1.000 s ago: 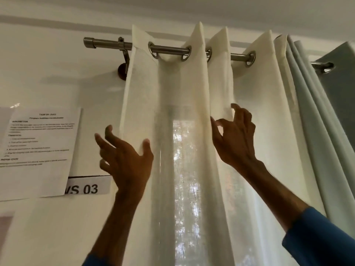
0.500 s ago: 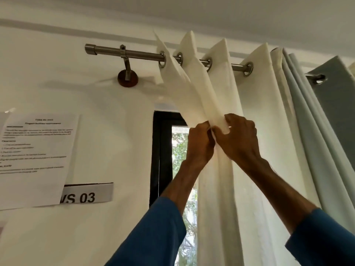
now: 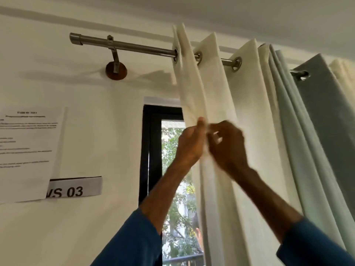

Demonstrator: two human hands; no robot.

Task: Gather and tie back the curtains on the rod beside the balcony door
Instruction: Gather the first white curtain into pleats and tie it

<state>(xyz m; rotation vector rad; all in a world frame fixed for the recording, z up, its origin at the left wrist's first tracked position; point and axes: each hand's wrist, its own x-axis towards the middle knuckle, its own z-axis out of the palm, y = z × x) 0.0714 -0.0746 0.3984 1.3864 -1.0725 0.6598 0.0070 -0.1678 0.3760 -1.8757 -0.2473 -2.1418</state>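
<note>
A cream sheer curtain [image 3: 247, 116] hangs in bunched folds from eyelets on a metal rod [image 3: 138, 47]. To its right a pale green-grey curtain [image 3: 322, 120] hangs on the same rod. My left hand [image 3: 190, 144] pinches the cream curtain's left edge folds from the left. My right hand [image 3: 227, 144] is blurred, its fingers closed on the same folds from the right. The two hands nearly touch, well below the rod. Blue sleeves cover both forearms low in the frame.
The black balcony door frame [image 3: 148, 150] and its glass, with trees outside, are uncovered left of the curtain. The rod's wooden wall bracket [image 3: 116, 71] sits at upper left. A printed sheet [image 3: 26, 150] and a "VS 03" label [image 3: 75, 189] are stuck on the white wall.
My left hand swept the cream curtain's left edge rightward along the rod, uncovering the door glass. Both hands met on the gathered folds, and the eyelets have bunched further right.
</note>
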